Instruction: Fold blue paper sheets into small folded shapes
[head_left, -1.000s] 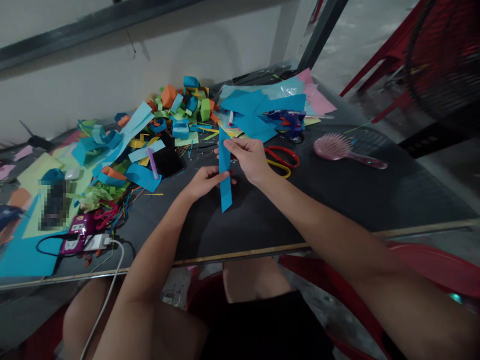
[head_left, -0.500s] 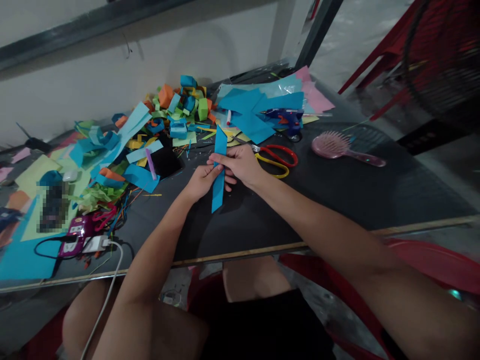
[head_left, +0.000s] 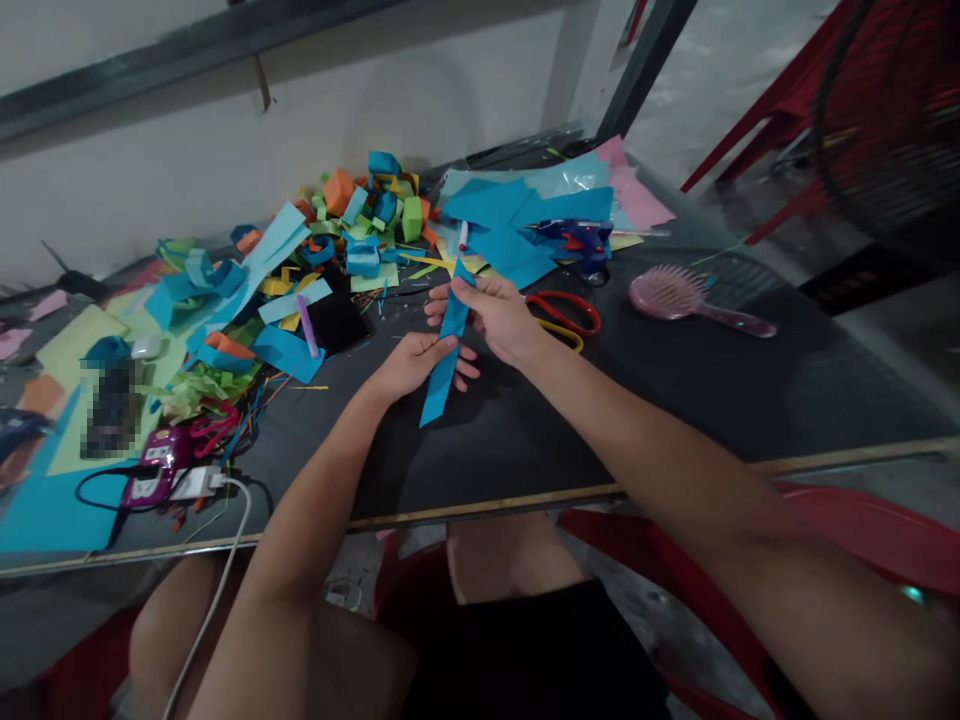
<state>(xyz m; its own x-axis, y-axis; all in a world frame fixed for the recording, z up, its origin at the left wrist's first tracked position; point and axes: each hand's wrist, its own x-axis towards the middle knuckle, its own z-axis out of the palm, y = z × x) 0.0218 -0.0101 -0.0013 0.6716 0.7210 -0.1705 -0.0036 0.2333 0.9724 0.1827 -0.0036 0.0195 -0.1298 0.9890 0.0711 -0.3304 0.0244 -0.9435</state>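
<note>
Strip (head_left: 442,376) pinched over the desk (head_left: 757,385) by left grip (head_left: 409,366), near, and right grip (head_left: 502,317), far; positioning seems underway, next probably needing steadiness.

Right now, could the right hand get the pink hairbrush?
Probably yes: nothing covers the pink hairbrush. But the right hand is holding the blue paper strip, and the scissors' handles lie in between.

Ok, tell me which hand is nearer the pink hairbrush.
Right. The right hand is left of the pink hairbrush, with the scissors handles between; the left hand is farther left.
</note>
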